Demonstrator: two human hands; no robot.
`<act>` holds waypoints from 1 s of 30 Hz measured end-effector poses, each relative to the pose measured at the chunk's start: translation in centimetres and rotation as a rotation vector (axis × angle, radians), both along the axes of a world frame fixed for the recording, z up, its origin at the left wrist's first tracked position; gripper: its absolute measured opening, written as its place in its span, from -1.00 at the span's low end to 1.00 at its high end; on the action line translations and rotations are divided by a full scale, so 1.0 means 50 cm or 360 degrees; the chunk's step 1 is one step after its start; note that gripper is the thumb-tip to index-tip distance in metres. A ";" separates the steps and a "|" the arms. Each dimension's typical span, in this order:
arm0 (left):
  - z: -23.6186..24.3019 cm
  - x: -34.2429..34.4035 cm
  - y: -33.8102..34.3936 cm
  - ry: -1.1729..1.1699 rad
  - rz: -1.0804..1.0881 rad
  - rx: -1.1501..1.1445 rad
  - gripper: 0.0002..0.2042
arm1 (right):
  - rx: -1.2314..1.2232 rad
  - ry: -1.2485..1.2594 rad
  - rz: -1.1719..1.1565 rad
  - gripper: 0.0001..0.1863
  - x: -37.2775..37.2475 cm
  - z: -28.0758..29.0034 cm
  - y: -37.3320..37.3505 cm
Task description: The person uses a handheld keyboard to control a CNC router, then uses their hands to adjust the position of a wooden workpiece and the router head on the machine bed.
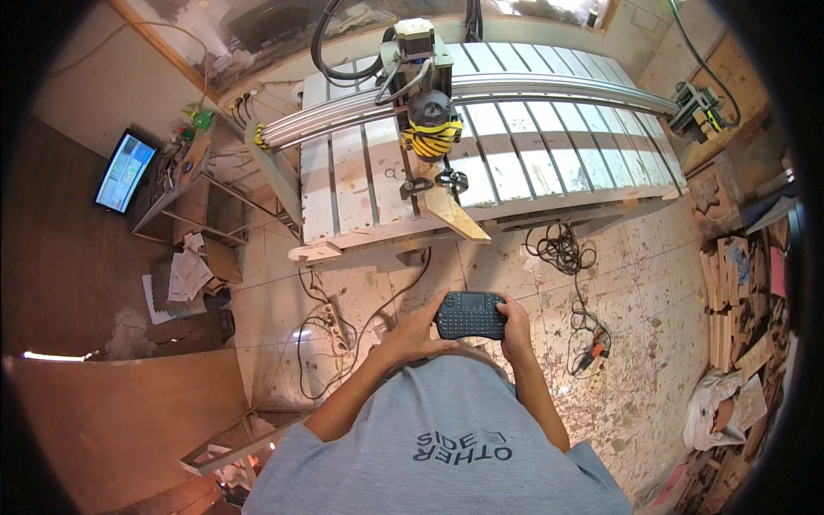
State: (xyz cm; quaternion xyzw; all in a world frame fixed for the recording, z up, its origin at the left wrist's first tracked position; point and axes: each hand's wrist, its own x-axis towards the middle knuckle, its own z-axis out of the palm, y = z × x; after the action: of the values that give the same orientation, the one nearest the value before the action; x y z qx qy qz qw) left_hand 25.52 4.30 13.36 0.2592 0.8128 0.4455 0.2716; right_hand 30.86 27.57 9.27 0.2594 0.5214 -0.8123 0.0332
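Both of my hands grip a small black wireless keyboard with a touchpad (470,316) in front of my grey T-shirt, my left hand (422,330) at its left end and my right hand (516,328) at its right. Beyond it stands a CNC router table (558,172) with a slotted white bed. Its spindle head (429,129), banded in yellow and black, sits over a pale wooden board (459,215) held by black clamps (452,182). The board's near end sticks out past the bed's front edge.
A lit monitor (124,172) and cluttered stand (184,184) are at left, papers (190,270) below. Coiled cables (558,251) and a power strip (335,322) lie on the tiled floor. Wood offcuts (730,283) and a white sack (712,403) line the right side.
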 end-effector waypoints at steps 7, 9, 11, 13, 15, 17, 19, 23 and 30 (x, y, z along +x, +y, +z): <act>-0.012 0.003 0.003 0.0066 -0.0007 0.0064 0.11 | 0.0040 0.0058 0.0049 -0.51 0.007 -0.013 0.007; -0.009 0.005 0.005 0.0061 -0.0006 0.0063 0.11 | 0.0070 0.0064 0.0048 -0.51 0.009 -0.015 0.008; -0.005 0.005 0.007 0.0045 -0.0008 0.0047 0.11 | 0.0117 0.0067 0.0053 -0.52 0.010 -0.016 0.008; -0.003 0.006 0.006 0.0072 -0.0007 0.0053 0.11 | 0.0083 0.0064 0.0034 -0.52 0.010 -0.010 0.005; 0.000 0.007 0.006 0.0060 -0.0005 0.0044 0.11 | 0.0064 0.0058 0.0032 -0.53 0.010 -0.009 0.004; 0.004 0.008 0.006 0.0009 -0.0002 0.0019 0.09 | 0.0060 0.0050 0.0048 -0.53 0.011 -0.012 0.006; 0.001 0.011 0.005 0.0046 0.0014 0.0024 0.09 | 0.0057 0.0036 0.0055 -0.54 0.008 0.005 0.002; 0.009 0.009 0.004 0.0039 0.0017 0.0015 0.10 | 0.0063 0.0040 0.0076 -0.53 0.008 0.001 0.003; -0.001 0.004 0.000 0.0185 0.0011 -0.0006 0.13 | 0.0078 0.0085 0.0063 -0.54 -0.002 -0.003 0.000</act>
State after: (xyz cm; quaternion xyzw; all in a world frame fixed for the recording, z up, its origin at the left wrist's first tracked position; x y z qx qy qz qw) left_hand 25.71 4.29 13.32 0.2813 0.8290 0.4291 0.2227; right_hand 30.78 27.58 9.14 0.2280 0.5468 -0.8051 0.0290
